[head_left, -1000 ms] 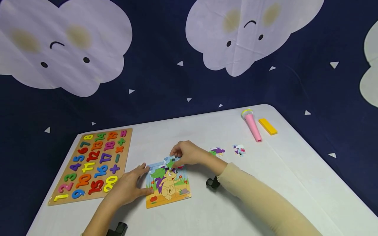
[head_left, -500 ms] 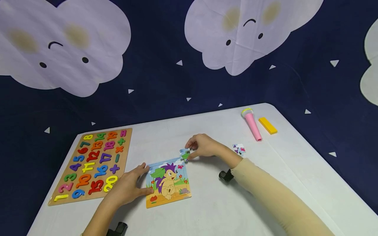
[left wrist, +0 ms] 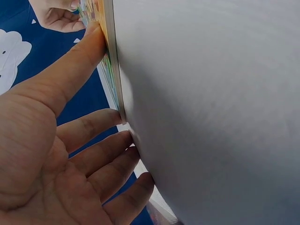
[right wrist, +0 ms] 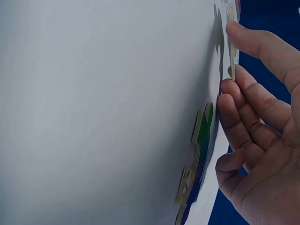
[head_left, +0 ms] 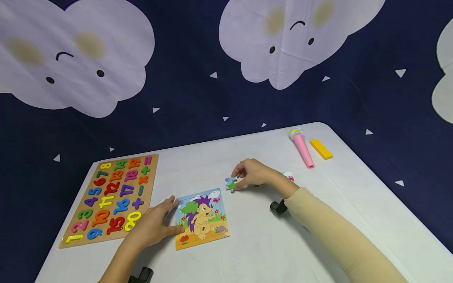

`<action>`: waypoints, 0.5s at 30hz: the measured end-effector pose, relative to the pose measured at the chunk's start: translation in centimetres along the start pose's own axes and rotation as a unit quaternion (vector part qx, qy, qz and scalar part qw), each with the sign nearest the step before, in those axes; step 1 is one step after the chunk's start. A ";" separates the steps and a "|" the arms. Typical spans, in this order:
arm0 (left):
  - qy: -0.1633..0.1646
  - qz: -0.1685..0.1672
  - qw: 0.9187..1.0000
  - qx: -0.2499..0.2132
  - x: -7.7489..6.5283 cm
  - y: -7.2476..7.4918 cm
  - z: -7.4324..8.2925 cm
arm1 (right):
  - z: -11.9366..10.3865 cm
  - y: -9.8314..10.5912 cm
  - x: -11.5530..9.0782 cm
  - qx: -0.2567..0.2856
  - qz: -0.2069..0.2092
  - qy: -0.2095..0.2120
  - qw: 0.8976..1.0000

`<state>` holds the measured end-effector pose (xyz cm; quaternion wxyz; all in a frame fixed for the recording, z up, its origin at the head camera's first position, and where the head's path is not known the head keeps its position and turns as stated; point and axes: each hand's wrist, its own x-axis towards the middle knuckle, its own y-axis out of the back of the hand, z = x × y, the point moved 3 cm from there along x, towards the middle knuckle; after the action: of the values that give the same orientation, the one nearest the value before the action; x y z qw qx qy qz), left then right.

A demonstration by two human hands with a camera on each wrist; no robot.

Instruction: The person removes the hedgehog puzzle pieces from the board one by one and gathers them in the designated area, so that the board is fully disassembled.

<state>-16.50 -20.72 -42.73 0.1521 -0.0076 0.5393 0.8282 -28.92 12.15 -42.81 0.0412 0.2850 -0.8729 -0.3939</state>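
A square hedgehog puzzle board (head_left: 203,220) lies flat on the white table. My left hand (head_left: 153,224) rests at its left side, thumb (left wrist: 86,54) pressing the face and index finger near the upper-left corner, fingers spread and nearly straight. Past the board's upper-right corner, my right hand (head_left: 253,173) pinches a blue-and-green puzzle piece (head_left: 231,184) between thumb and fingers. Seen edge-on in the right wrist view, that piece (right wrist: 232,47) is close over the tabletop. Beneath the right hand lies a green-and-purple puzzle piece (right wrist: 202,136), mostly hidden in the head view.
Another puzzle piece (head_left: 290,177) shows partly behind the right wrist. To the left is a wooden number board (head_left: 152,181) with colourful numerals. A pink toy microphone (head_left: 302,151) and a yellow block (head_left: 321,149) lie at the back right, before a dark blue cloud-print cloth (head_left: 187,51).
My right hand has moved right, away from over the board's top edge, carrying the puzzle piece and uncovering the hedgehog picture. My left hand stays at the board's left side.
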 end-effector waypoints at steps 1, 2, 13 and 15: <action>0.000 0.000 1.000 0.000 0.0 0.0 0.0 | 0.1 0.1 -0.1 -0.001 -0.001 0.000 1.000; 0.000 0.000 1.000 0.000 0.0 0.0 0.0 | 0.2 0.2 -0.2 -0.002 -0.002 0.002 1.000; -0.002 -0.003 1.000 0.001 0.1 0.1 0.1 | 0.7 0.3 -0.4 -0.023 -0.006 0.024 0.999; -0.001 -0.004 1.000 0.000 0.1 0.1 0.1 | 0.7 0.2 -0.4 -0.022 -0.006 0.025 0.999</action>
<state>-16.58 -20.66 -42.64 0.1558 -0.0090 0.5391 0.8277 -28.93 12.90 -43.06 0.0671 0.2987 -0.8609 -0.4063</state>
